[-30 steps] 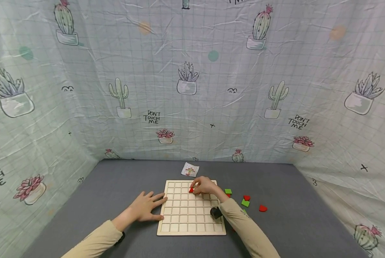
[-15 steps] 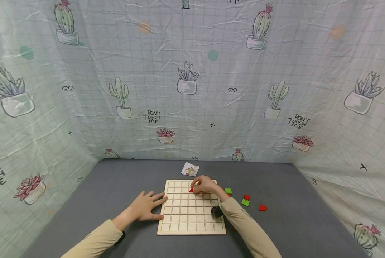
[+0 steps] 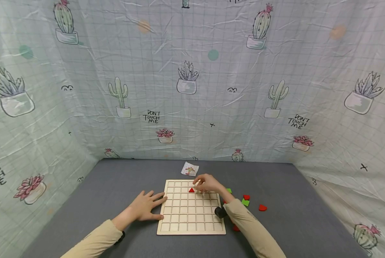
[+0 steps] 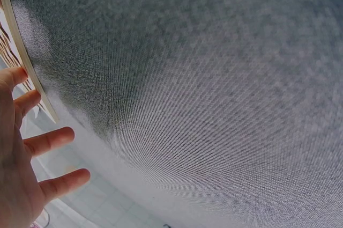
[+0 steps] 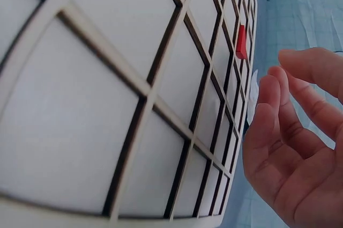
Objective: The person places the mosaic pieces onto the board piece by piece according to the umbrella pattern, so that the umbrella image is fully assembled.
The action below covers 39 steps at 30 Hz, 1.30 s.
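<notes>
A wooden grid board [image 3: 179, 228] lies on the grey table, its cells framed by raised strips. In one cell of its second row from the far edge sits a red triangle [image 3: 191, 190], also seen as a red piece [image 5: 241, 43] in the right wrist view. My right hand [image 3: 208, 183] hovers just to the right of that triangle, fingers loosely bent and holding nothing. With fingers spread, my left hand [image 3: 144, 207] rests at the board's left edge; in the left wrist view two fingertips of this left hand [image 4: 21, 147] touch the rim.
Behind the board lies a small picture card [image 3: 190, 169]. Right of it are scattered red and green pieces, among them a green square [image 3: 245, 202], a red piece [image 3: 263, 208] and another red piece [image 3: 236, 228] partly hidden by the right sleeve. A patterned curtain [image 3: 186, 107] surrounds the table.
My right hand has let go of the red triangle and moved slightly right and up, leaving it in its cell. The left hand has stayed still.
</notes>
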Available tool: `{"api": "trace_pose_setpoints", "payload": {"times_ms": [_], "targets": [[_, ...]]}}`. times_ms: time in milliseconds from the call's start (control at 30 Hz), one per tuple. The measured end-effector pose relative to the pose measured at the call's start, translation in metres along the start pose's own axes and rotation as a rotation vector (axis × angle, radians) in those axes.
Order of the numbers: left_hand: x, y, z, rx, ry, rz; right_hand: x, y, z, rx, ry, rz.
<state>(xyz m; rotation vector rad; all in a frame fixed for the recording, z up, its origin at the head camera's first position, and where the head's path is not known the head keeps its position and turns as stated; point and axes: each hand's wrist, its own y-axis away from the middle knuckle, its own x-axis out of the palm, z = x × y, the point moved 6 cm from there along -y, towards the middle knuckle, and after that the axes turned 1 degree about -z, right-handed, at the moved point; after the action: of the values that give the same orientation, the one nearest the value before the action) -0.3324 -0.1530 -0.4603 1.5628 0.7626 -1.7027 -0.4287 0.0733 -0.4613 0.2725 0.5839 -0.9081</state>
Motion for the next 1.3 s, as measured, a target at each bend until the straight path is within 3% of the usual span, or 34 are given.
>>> {"api": "trace_pose_setpoints", "payload": {"times_ms": [133,200,467,833,1300], "targets": [[0.000,-0.001,0.000,-0.001,-0.002,0.003,-0.005,0.008,0.002,0.001,0.014,-0.021],[0.000,0.000,0.000,0.001,-0.005,0.003,-0.008,0.018,0.012,0.048,0.021,-0.040],[0.000,0.000,0.000,-0.001,0.003,0.027,-0.023,0.042,0.017,0.028,0.058,-0.056],[0.001,0.000,0.001,-0.013,0.001,0.032,-0.033,0.078,0.013,0.030,0.125,0.004],[0.004,0.000,0.002,-0.022,0.014,0.034,-0.023,0.125,0.007,-0.052,0.103,0.113]]}}
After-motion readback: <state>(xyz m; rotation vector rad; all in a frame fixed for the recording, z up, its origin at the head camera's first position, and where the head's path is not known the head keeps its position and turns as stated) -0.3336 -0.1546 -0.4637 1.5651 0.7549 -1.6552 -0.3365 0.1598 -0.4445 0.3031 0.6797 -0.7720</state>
